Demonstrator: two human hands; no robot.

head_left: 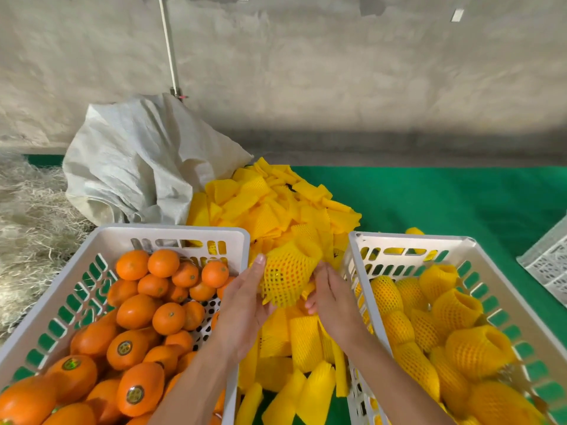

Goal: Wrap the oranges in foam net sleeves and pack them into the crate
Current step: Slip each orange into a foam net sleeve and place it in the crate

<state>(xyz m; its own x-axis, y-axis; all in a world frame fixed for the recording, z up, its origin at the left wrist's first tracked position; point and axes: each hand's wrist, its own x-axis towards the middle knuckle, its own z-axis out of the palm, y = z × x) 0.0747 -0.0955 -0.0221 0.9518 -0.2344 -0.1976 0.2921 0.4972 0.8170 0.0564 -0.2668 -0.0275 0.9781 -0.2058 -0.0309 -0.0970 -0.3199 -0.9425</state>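
A green mat lies under everything in front of you, with a white sack at its far left edge. Your left crate holds bare oranges; your right crate holds wrapped oranges in yellow netting. Between the crates runs a pile of loose foam sleeves. Above that pile, your left hand and right hand both grip one sleeved orange, fingers closed on its netting from either side, the sleeve's open end flaring at the top right.
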